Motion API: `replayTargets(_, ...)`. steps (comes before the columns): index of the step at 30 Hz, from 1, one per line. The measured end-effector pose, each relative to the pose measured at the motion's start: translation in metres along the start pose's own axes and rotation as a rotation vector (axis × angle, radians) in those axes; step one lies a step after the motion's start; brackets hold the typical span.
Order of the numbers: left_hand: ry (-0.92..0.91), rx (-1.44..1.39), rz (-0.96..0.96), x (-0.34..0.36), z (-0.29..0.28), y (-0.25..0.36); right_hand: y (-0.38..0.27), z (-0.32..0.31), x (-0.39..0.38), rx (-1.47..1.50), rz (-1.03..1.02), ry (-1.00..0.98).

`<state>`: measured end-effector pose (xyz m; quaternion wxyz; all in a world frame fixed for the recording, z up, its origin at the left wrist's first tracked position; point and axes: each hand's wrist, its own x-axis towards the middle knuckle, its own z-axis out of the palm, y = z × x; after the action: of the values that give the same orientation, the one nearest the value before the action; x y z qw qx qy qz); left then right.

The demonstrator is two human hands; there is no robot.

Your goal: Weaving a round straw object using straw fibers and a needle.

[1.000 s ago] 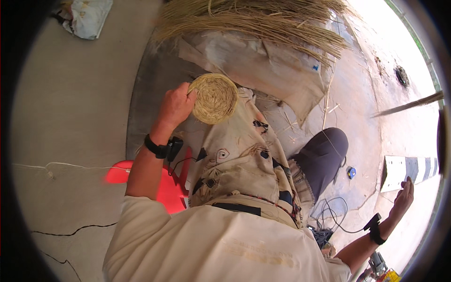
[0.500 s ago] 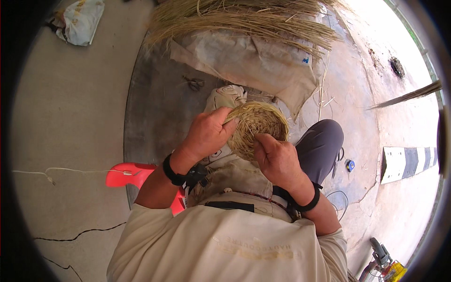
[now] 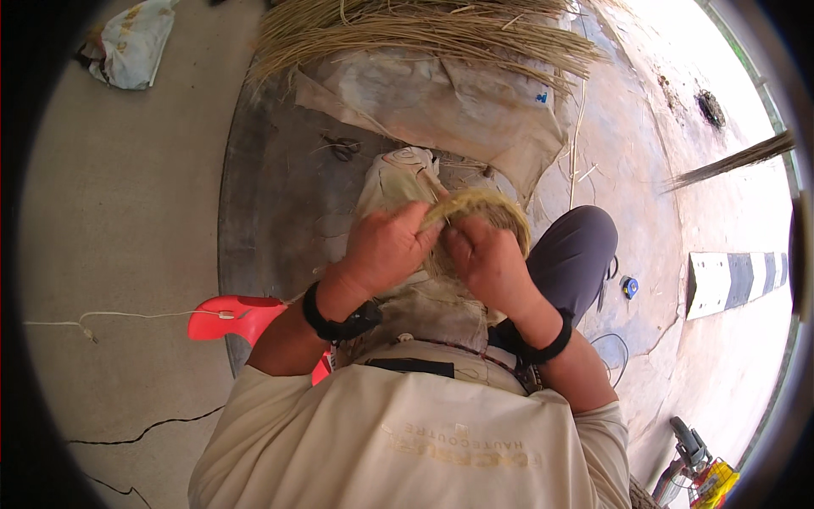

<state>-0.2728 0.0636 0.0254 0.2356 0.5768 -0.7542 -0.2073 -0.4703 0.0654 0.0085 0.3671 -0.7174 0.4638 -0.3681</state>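
Note:
A round woven straw basket (image 3: 506,212) is tilted up over my lap, its rim raised and its inside partly hidden by my hands. My left hand (image 3: 383,248) is closed on the left side of the basket's rim. Close beside it, my right hand (image 3: 493,265) is closed in a pinch in front of the basket opening. A thin straw strand (image 3: 448,221) shows at its fingertips. Beneath the basket lies a pale patterned cloth (image 3: 394,180) draped over my leg.
Long straw stalks (image 3: 424,38) lie on a pale sheet (image 3: 441,93) ahead. Dark scissors (image 3: 342,149) rest on the dark mat (image 3: 271,187). A red plastic seat (image 3: 233,316) is at left; a blue tape measure (image 3: 629,288) and a broom (image 3: 738,161) are at right.
The basket has tipped, so its woven inside shows less. My right hand has moved up and left to the rim, close to my left hand.

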Motion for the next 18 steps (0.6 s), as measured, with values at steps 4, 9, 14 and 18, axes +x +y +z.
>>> replayTargets(4, -0.07, -0.022, 0.023, 0.001, 0.003, -0.007, 0.002, -0.01, 0.002, 0.278, 0.3, -0.149)
replayTargets(9, 0.076, 0.022, 0.071, 0.011, -0.009, -0.015, 0.001, -0.012, -0.009, 0.287, 0.357, -0.262)
replayTargets(14, -0.015, 0.088, 0.335, 0.01, -0.008, -0.001, -0.018, -0.029, 0.002, -0.093, -0.02, -0.112)
replayTargets(18, -0.051, 0.188, 0.375, 0.013, -0.011, 0.002, -0.028, -0.052, 0.012, -0.197, 0.062, 0.044)
